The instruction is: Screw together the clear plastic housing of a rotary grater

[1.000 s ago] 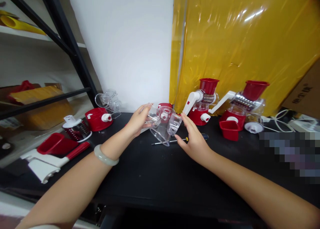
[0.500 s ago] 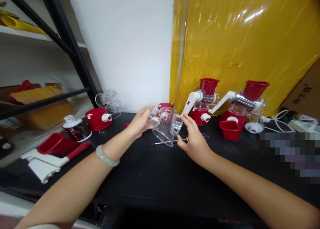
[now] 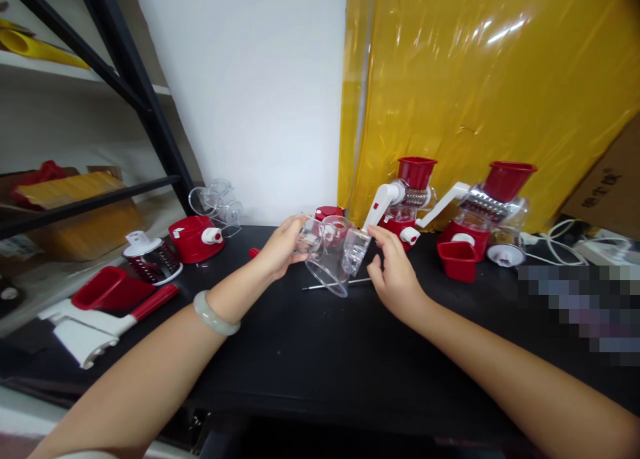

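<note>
My left hand [image 3: 283, 249] is closed around one end of a clear plastic grater housing [image 3: 327, 262], held tilted above the black table. At the housing's other end, by its clear rectangular part [image 3: 357, 251], is my right hand [image 3: 397, 272], thumb and fingers apart. Its index fingertip is at that edge; whether it touches I cannot tell. Behind the housing stands a red grater base [image 3: 329, 212], partly seen through the plastic. A screwdriver's thin metal shaft [image 3: 315, 287] lies below the housing, its handle hidden by my right hand.
Two drum graters [image 3: 417, 172] [image 3: 507, 182] stand at the back right, a red hopper [image 3: 457, 262] in front. To the left are a red base [image 3: 197, 239], a grater drum [image 3: 153, 259], a white arm with red handle [image 3: 100, 322] and another clear housing [image 3: 217, 202].
My right hand has drawn slightly right and its thumb has come away from the clear housing. The housing's right part has tilted a little upward. My left hand keeps its hold.
</note>
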A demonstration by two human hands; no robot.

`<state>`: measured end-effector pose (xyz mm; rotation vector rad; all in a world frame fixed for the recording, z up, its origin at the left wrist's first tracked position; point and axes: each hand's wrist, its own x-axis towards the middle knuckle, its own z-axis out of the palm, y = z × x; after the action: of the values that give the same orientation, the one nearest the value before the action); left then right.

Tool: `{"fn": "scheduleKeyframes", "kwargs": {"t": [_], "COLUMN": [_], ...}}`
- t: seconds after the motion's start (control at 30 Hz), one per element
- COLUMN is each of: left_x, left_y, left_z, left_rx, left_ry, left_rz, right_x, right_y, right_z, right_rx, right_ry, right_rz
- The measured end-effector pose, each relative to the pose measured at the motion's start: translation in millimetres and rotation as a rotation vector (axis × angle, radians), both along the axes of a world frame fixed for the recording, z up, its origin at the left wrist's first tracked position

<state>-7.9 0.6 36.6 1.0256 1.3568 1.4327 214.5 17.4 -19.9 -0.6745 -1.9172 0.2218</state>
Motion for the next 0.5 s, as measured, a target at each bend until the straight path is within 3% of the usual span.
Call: {"fn": "scheduleKeyframes", "kwargs": {"t": [0.2, 0.5], "left_x": [-6.4, -9.0], "left_y": [2.1, 0.5], "left_z": [4.7, 9.1], "left_rx": [-0.046, -0.045], "left_ry": [-0.060, -0.054], "left_rz": [-0.016, -0.025], "right_x": [-2.2, 1.8], "right_y": [-3.0, -4.2], "right_z": [-5.4, -1.3], "right_rx": [-0.076, -0.078], "right_ry": [0.013, 0.023], "right_rz": [0.164, 0.203]}}
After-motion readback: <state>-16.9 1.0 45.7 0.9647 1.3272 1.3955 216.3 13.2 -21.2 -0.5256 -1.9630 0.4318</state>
